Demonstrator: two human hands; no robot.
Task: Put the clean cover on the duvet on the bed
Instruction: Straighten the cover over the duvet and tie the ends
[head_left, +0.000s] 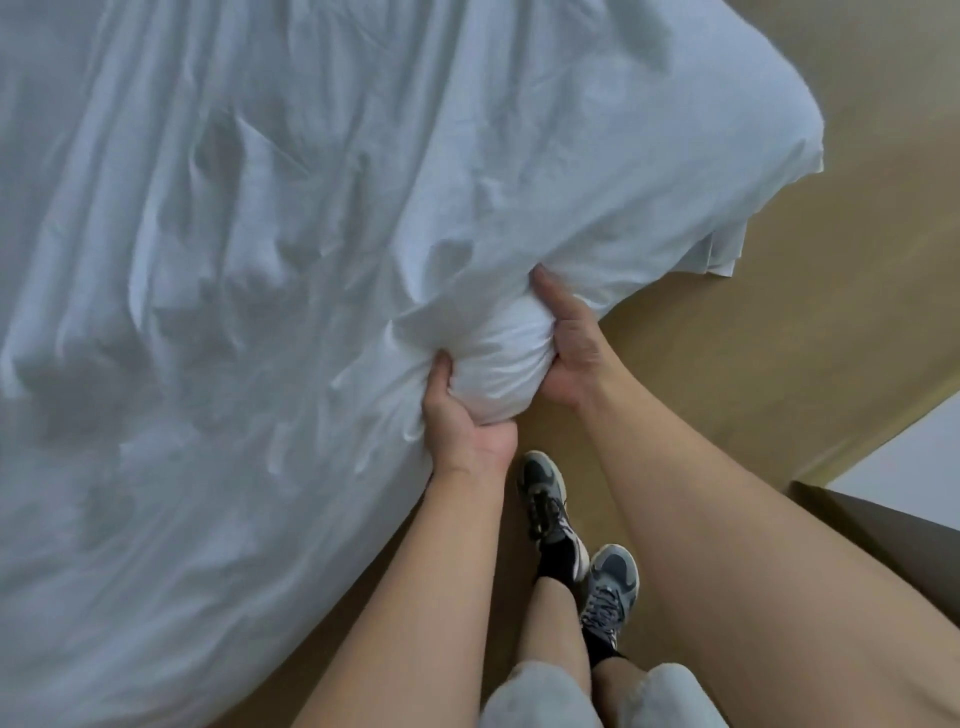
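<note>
Standing at the side of the bed, looking straight down. Gripping with both hands one bunched, puffy wad of the white duvet cover (260, 234) at its near edge, out past the bedside and above the tan floor (727, 364).

Left hand (462, 421): clamped on the wad's left and underside, thumb pressed into the cloth on top, fingers curled beneath and mostly hidden.

Right hand (569, 358): closed on the wad's right side, thumb laid up along the fabric, fingers wrapped behind, out of sight. Hands close together, only the gathered cloth between them.

Spread over the whole bed to the left and above, heavily creased, folds fanning away from the grip. Bed itself hidden under the cloth. Cannot tell whether the duvet sits inside the cover; only white fabric showing. Far right corner (722, 254) drooping off the edge, layered hems hanging towards the floor.

Below the hands, on the floor: two grey sneakers (545, 493) with black socks (553, 564), one foot ahead of the other. Light grey shorts (535, 696) at the bottom edge. Dark brown furniture (883, 530) at lower right, a pale panel (914, 447) just above it.
</note>
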